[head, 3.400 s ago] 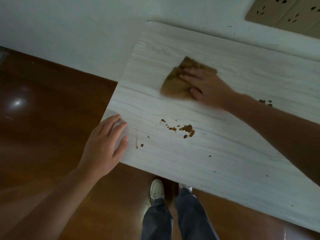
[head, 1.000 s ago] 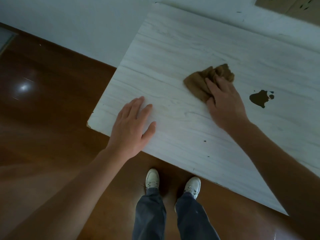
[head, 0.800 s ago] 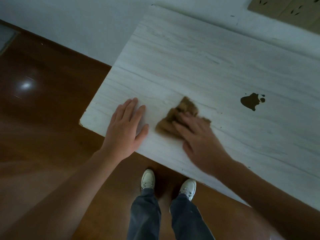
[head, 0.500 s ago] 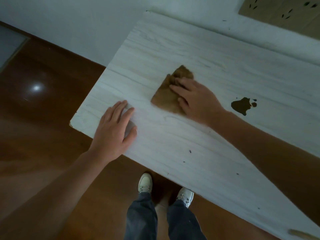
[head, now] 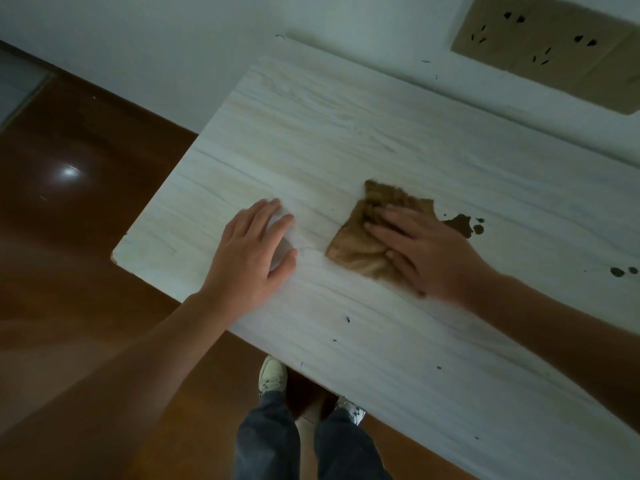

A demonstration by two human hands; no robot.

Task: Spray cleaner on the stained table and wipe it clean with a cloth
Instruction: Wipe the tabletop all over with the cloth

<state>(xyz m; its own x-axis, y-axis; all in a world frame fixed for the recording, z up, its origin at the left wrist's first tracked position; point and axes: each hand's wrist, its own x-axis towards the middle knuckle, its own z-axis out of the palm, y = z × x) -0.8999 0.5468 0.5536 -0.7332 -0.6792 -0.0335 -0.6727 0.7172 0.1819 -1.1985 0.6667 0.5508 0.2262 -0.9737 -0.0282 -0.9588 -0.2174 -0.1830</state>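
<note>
A white wood-grain table fills the middle and right of the head view. My right hand presses flat on a crumpled brown cloth in the table's middle. A dark brown stain lies just past the hand's right side, touching the cloth's far corner. Two small dark spots sit further right, and tiny specks dot the near part of the table. My left hand rests flat on the table to the left of the cloth, fingers spread, holding nothing. No spray bottle is in view.
The table's left corner overhangs a glossy brown floor. A white wall runs behind the table, with a tan socket panel at the upper right. My legs and white shoes stand under the near edge.
My right hand has slid the cloth to the right, up against the dark stain. The splatter seen earlier near the left hand is gone. My left hand stays flat on the table.
</note>
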